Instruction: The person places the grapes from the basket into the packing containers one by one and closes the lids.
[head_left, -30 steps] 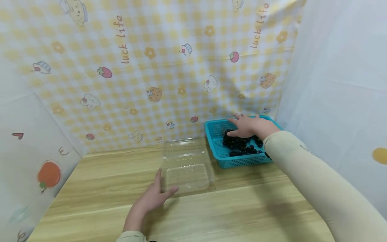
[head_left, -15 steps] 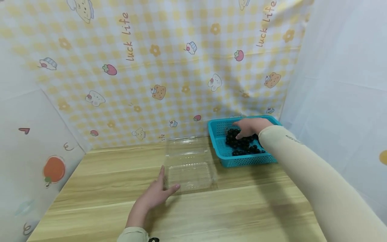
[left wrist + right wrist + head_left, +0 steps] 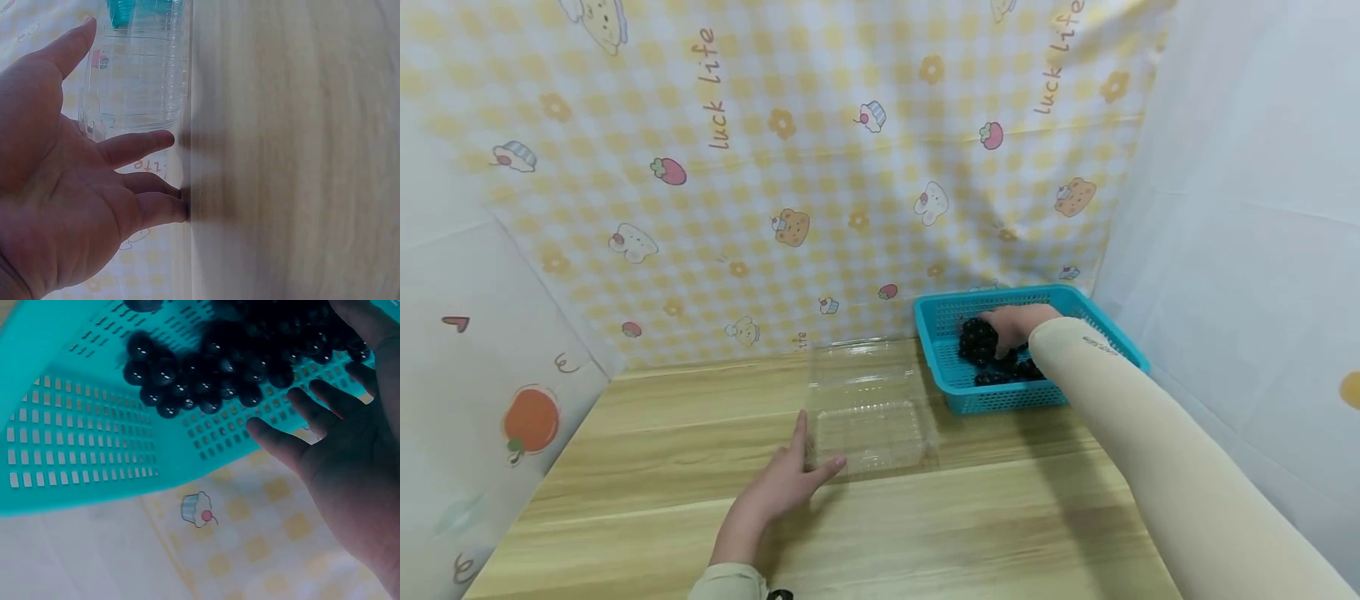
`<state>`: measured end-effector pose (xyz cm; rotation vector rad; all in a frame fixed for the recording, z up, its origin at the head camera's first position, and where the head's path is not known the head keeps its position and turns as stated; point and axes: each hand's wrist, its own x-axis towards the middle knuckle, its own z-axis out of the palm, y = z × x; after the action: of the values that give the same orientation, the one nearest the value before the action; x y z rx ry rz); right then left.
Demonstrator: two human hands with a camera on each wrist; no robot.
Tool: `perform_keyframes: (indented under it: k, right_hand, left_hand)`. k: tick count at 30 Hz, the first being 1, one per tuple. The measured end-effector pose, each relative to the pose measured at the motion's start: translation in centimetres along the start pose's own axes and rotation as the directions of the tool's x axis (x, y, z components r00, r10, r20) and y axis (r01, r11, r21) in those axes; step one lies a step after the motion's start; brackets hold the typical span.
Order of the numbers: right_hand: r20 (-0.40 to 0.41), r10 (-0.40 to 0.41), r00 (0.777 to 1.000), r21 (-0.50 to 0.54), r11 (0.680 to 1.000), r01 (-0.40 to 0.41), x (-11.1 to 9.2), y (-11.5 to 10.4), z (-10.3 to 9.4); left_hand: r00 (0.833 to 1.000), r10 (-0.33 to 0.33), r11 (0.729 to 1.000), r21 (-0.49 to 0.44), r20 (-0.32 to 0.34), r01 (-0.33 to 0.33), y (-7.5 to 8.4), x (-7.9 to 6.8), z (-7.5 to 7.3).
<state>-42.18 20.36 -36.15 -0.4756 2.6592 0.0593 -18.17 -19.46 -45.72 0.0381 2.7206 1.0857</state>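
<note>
Black, round, grape-like fruits (image 3: 976, 340) are in the teal-blue rectangular perforated plastic basket (image 3: 992, 402), right of centre at the back. Skins glossy, near-black, small white highlights on each. Packed in a clump; main heap on the left side of the basket, a lower, thinner row in front of it. Can't tell if they're loose or on stems. In the right wrist view a single fruit shows apart from the clump at the top edge.

Right hand (image 3: 1017, 323) is down in the basket, right beside the main heap. Wrist view: fingers spaced and only slightly bent, thumb on the other side, fruits beyond them. No grip visible; contact with the fruits can't be confirmed.

Basket: open-topped, square holes plus narrow slots.

Left hand (image 3: 778, 490) is at the near left corner of the clear, thin-plastic hinged container (image 3: 871, 437). Thumb and forefinger spread around that corner, other fingers extended, nothing gripped. Container is unfolded: ribbed base in front, second half laid back behind it, wood grain showing through. It's just left of the basket.

Both on the pale wood-grain table (image 3: 647, 500). Yellow-and-white checked cartoon-print cloth (image 3: 737, 208) behind.
</note>
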Motion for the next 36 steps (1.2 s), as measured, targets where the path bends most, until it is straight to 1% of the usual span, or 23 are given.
perform_keyframes:
  k: [6,11,18,22,29,31,34,36]
  right_hand:
    - [0.005,0.037,0.999,-0.022,0.999,-0.037,0.9,0.6,0.2]
    - [0.019,0.053,0.998,-0.011,0.999,-0.053,1.3,0.6,0.2]
    - [0.016,0.089,0.996,-0.019,0.996,-0.088,2.1,0.4,0.5]
    - [0.021,0.105,0.994,-0.002,0.995,-0.104,2.5,0.5,0.8]
    - [0.031,0.09,0.995,0.031,0.995,-0.091,2.7,0.2,0.7]
    - [0.028,0.095,0.995,0.021,0.995,-0.095,2.6,0.0,0.6]
    - [0.017,0.101,0.995,-0.02,0.995,-0.1,2.2,-0.1,0.4]
    - [0.014,0.107,0.994,-0.024,0.994,-0.107,1.9,-0.2,0.3]
  left_hand:
    - [1.0,-0.015,1.0,-0.004,0.003,0.015,0.1,0.0,0.0]
    - [1.0,-0.026,1.0,-0.013,0.011,0.027,0.1,0.0,0.1]
    - [1.0,-0.017,1.0,-0.014,0.007,0.017,0.1,0.0,0.1]
    - [1.0,-0.016,1.0,-0.01,0.007,0.016,0.3,0.0,0.1]
    - [1.0,-0.015,1.0,-0.01,0.007,0.015,0.2,-0.1,0.0]
    - [1.0,-0.017,1.0,-0.01,0.007,0.017,0.2,0.0,0.0]
    - [1.0,-0.021,1.0,-0.012,0.011,0.021,0.2,0.0,0.0]
    - [1.0,-0.023,1.0,-0.012,0.015,0.023,0.3,0.0,-0.1]
